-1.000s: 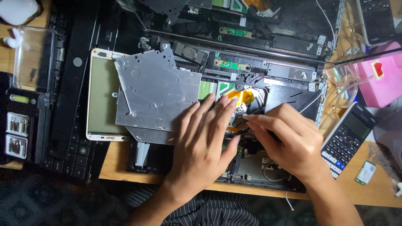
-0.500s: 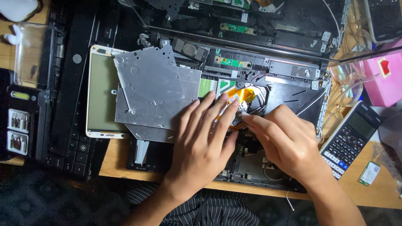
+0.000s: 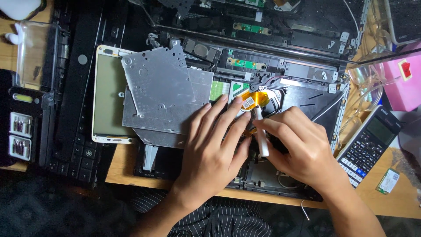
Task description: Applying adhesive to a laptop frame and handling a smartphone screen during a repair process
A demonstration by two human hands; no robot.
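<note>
Both hands shifted slightly lower over the opened laptop point(image 3: 307, 94).
Right hand point(image 3: 302, 151) fingers clamp a white tool point(image 3: 262, 139); left hand point(image 3: 215, 147) fingers lie spread, flat beside the orange ribbon cable point(image 3: 254, 97).

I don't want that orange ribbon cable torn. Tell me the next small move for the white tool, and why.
Probably ease the white tool tip gently under the orange ribbon cable rather than pulling. The right hand holds the tool with its tip at the cable's lower edge, the left hand lies flat beside it with fingertips near the cable, and the cable looks bent over the open laptop.
</note>
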